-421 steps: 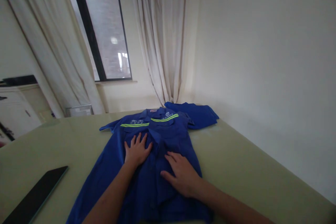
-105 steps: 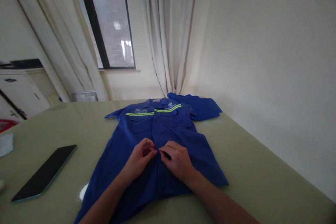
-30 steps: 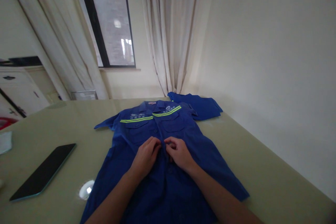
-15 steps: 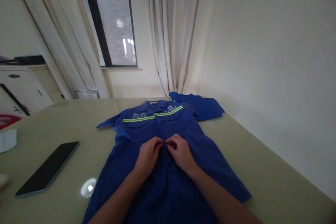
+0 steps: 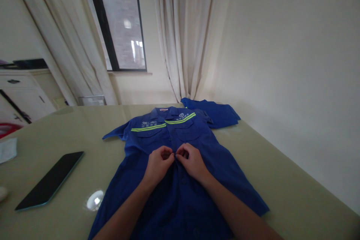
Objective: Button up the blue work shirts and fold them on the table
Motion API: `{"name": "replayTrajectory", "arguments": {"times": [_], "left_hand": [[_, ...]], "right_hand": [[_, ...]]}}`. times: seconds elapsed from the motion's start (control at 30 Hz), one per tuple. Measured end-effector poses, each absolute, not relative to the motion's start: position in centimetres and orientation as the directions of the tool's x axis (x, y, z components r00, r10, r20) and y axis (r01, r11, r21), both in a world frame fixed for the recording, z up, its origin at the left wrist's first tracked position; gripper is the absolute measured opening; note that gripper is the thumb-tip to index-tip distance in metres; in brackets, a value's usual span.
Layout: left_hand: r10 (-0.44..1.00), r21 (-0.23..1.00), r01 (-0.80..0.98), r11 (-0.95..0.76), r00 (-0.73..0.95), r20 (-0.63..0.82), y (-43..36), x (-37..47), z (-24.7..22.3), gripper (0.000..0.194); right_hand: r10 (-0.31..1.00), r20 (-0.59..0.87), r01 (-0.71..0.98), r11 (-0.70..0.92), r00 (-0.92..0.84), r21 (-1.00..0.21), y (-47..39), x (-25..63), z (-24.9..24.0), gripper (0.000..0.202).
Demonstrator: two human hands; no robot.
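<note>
Left hand (image 5: 159,162) and right hand (image 5: 192,160) are meeting closer than before, both grips seemingly pinching the blue shirt (image 5: 222,172), joining its front; it is reaching toward the far edge of the counter (image 5: 284,180).

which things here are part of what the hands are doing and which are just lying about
In use:
left hand and right hand
blue shirt, spread beneath them

Lying about:
dark flat slab, untouched
blue cloth beyond the shirt
pale sheet, cloth or paper
pale rounded thing at the left edge, unclear what
</note>
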State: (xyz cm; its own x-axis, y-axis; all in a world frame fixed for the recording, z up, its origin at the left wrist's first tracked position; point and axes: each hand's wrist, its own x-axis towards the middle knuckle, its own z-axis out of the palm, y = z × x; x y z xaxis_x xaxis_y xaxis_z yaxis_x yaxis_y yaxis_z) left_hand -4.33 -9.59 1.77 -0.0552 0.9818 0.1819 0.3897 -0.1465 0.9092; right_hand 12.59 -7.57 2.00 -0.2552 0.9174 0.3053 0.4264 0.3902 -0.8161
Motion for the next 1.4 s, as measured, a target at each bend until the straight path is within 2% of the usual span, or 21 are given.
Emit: {"name": "replayTrajectory", "arguments": {"times": [0.1,0.27,0.37,0.47,0.53,0.67,0.73,0.8,0.93,1.03,1.1,1.3,1.4], "left_hand": [[0.982,0.903,0.410,-0.129,-0.071,0.173,-9.4,-4.4,1.9,0.014],[0.976,0.861,0.469,-0.195,0.003,0.219,-9.8,-4.2,2.4,0.008],[0.950,0.787,0.536,-0.305,0.117,0.288,-10.4,-4.1,2.5,0.024],[0.918,0.643,0.661,-0.387,0.209,0.338,-10.7,-4.3,2.5,0.021],[0.913,0.568,0.724,-0.391,0.226,0.341,-10.7,-4.5,2.5,0.017],[0.940,0.494,0.813,-0.308,0.180,0.290,-10.0,-5.3,2.3,0.028],[0.941,0.406,0.877,-0.257,0.133,0.310,-9.6,-6.1,2.0,0.032],[0.931,0.312,0.921,-0.234,0.120,0.344,-9.4,-6.9,1.6,0.037],[0.916,0.183,0.941,-0.286,0.213,0.340,-9.7,-8.0,0.8,0.049],[0.919,0.155,0.934,-0.322,0.269,0.287,-10.8,-8.3,0.5,0.054],[0.926,0.158,0.928,-0.337,0.296,0.234,-11.8,-8.3,0.5,0.056],[0.923,0.122,0.918,-0.377,0.362,0.127,-15.3,-7.6,1.0,0.056],[0.945,0.128,0.937,-0.326,0.318,0.077,-15.6,-7.1,2.2,0.057]], "right_hand": [[0.947,0.237,0.386,0.306,-0.217,-0.870,-7.1,12.7,2.0,0.005],[0.972,0.011,0.209,0.061,-0.234,-0.976,-6.0,13.0,1.6,0.012],[0.953,-0.093,0.165,-0.046,-0.287,-0.985,-5.5,13.3,1.7,0.013],[0.947,-0.107,0.200,-0.046,-0.304,-0.979,-5.5,13.6,1.7,0.015],[0.958,-0.049,0.275,0.033,-0.284,-0.961,-5.8,13.6,1.7,0.019],[0.930,0.283,0.451,0.362,-0.235,-0.816,-6.9,13.4,1.9,0.022],[0.884,0.366,0.528,0.466,-0.290,-0.709,-7.5,13.2,2.0,0.032],[0.872,0.332,0.619,0.490,-0.361,-0.614,-8.0,13.0,2.0,0.037],[0.878,0.238,0.767,0.479,-0.416,-0.427,-9.4,12.5,1.5,0.048],[0.872,0.228,0.802,0.489,-0.434,-0.343,-10.8,12.2,1.8,0.053],[0.875,0.223,0.823,0.481,-0.429,-0.302,-11.2,11.9,2.7,0.047],[0.934,0.215,0.892,0.341,-0.285,-0.297,-8.5,9.2,5.0,0.048],[0.941,0.237,0.889,0.312,-0.241,-0.335,-7.1,8.3,3.8,0.033]]}}
